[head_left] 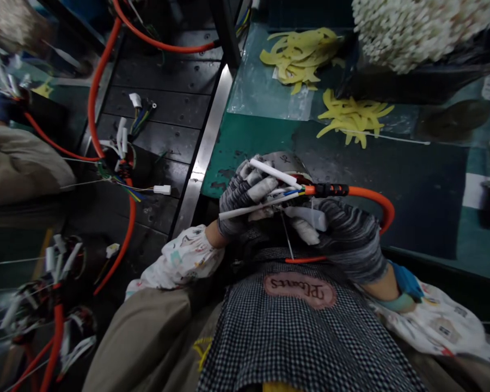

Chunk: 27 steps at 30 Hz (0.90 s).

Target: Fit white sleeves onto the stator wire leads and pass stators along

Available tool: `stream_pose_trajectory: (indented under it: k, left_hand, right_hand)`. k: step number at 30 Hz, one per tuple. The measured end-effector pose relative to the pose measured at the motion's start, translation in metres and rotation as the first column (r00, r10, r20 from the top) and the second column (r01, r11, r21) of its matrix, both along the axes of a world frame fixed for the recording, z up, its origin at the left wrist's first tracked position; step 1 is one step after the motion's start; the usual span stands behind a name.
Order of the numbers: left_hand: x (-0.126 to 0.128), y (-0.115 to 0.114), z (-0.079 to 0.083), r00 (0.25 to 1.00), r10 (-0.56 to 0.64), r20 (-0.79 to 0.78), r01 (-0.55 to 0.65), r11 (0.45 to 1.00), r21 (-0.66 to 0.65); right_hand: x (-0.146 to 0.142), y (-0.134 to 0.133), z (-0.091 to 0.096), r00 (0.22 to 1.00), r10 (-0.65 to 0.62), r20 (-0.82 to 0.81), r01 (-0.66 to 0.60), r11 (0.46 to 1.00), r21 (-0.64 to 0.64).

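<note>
A round metal motor stator with wires at its opening sits in front of my body. My left hand, in a grey striped glove with whitened fingertips, wraps round its left side and the wires. White sleeves cover some of the wire ends. A thick orange cable with a black ribbed collar joins them and curves behind my right hand. That gloved hand is curled close to the stator's lower right, beside a pale translucent piece. What its fingers grip is partly hidden. A thin pale strand hangs below.
Yellow strips lie in two heaps on the green bench, near a white cable tie. A bundle of white-tipped pieces stands at upper right. Left, a dark slatted conveyor carries another wired stator; a co-worker's arm reaches in.
</note>
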State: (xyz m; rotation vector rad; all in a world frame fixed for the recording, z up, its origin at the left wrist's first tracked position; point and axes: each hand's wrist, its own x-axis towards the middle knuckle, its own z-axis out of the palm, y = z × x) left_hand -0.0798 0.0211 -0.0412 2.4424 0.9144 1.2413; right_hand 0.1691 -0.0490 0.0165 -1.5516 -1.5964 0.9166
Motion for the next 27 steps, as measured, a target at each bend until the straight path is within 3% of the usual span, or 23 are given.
stream_pose_trajectory:
  k: [3, 5, 9, 15, 21, 27]
  left_hand:
    - [0.000, -0.002, 0.005, 0.998, 0.036, -0.046, -0.035, 0.999, 0.016]
    - [0.004, -0.001, 0.012, 0.996, 0.039, -0.074, -0.037, 0.999, 0.028]
    - [0.023, 0.010, 0.037, 0.967, 0.015, -0.253, -0.024, 0.999, -0.030]
    - [0.061, 0.037, 0.077, 0.887, -0.106, -0.450, 0.049, 0.990, -0.136]
    - [0.085, 0.050, 0.095, 0.808, -0.116, -0.577, 0.016, 0.984, -0.175]
    - [0.109, 0.065, 0.107, 0.809, -0.076, -0.583, -0.068, 0.973, -0.221]
  right_hand:
    - [0.003, -0.001, -0.003, 0.982, 0.040, 0.182, -0.057, 0.995, 0.087]
    - [0.008, -0.002, -0.005, 0.976, 0.025, 0.217, -0.054, 0.990, 0.129]
    - [0.023, -0.002, -0.003, 0.957, -0.044, 0.288, -0.023, 0.974, 0.224]
    - [0.036, 0.003, 0.008, 0.929, -0.065, 0.364, -0.008, 0.981, 0.194]
    - [0.042, 0.006, 0.010, 0.926, -0.062, 0.372, -0.034, 0.969, 0.246]
    - [0.052, 0.016, 0.003, 0.784, -0.268, 0.560, 0.038, 0.921, 0.387]
